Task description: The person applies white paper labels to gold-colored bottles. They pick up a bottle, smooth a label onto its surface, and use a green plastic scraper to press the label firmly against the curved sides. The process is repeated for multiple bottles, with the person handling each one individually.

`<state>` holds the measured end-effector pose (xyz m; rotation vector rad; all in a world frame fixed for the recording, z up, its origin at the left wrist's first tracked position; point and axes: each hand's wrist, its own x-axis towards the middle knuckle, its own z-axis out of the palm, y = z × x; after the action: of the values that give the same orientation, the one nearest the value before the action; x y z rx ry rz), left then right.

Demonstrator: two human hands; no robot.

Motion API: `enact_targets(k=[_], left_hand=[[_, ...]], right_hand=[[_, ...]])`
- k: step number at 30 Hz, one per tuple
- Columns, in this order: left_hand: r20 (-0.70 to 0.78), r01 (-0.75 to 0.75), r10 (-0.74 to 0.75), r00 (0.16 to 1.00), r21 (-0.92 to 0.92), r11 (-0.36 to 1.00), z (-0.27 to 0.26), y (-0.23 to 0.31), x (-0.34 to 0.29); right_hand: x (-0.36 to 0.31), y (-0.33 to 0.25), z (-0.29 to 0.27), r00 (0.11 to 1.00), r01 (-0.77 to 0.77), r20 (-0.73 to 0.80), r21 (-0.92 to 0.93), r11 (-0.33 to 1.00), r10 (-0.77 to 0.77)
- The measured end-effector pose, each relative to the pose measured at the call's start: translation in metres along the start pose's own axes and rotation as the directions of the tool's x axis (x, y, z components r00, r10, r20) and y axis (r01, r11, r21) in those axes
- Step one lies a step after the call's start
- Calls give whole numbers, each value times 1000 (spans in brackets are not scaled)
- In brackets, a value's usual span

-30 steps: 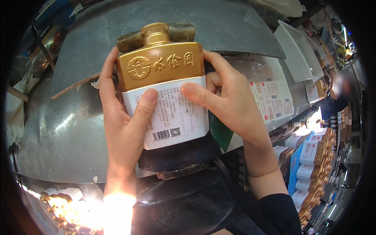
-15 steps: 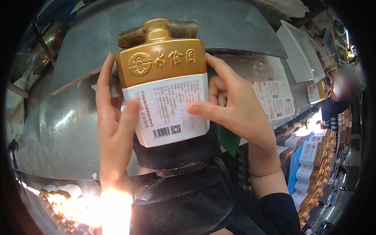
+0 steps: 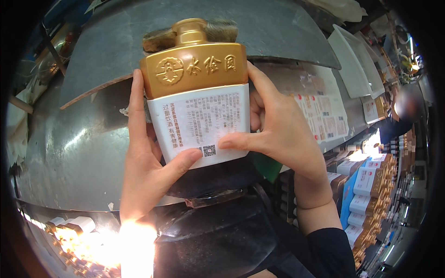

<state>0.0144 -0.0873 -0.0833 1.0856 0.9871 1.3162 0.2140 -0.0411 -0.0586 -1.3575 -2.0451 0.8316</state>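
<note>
A flat-sided bottle, gold at its neck and shoulders and white below, is held up in front of me between both hands. A printed label covers its white face. My left hand grips the left side, fingers along the edge and behind, thumb pressed on the lower label. From the right, my right hand holds the other side, its thumb flat on the label near the square code and its other fingers curled round behind. Behind the bottle's neck lies a brown, rounded block, partly hidden.
A grey metal worktable spreads ahead, with a raised board on it. Label sheets lie to the right, near a white plastic tray. Rows of similar bottles stand at right and lower left. A person is at far right.
My left thumb has come down from beside the bottle's edge onto the lower label. The bottle has shifted slightly up and right.
</note>
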Motion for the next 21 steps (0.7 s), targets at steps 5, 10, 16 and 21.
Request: enact_targets(k=[5, 10, 16, 21], left_hand=[[-27, -30, 30, 999, 12, 999, 1, -3, 1], [-21, -10, 10, 1000, 26, 1000, -6, -6, 0], [44, -57, 54, 998, 77, 995, -14, -10, 0], [119, -216, 183, 976, 406, 888, -19, -21, 1]], right_hand=[[1, -6, -5, 996, -83, 46, 113, 990, 79], [2, -4, -2, 993, -104, 67, 149, 983, 95], [9, 4, -16, 987, -102, 140, 139, 985, 82], [23, 19, -75, 941, -38, -321, 210, 977, 106]])
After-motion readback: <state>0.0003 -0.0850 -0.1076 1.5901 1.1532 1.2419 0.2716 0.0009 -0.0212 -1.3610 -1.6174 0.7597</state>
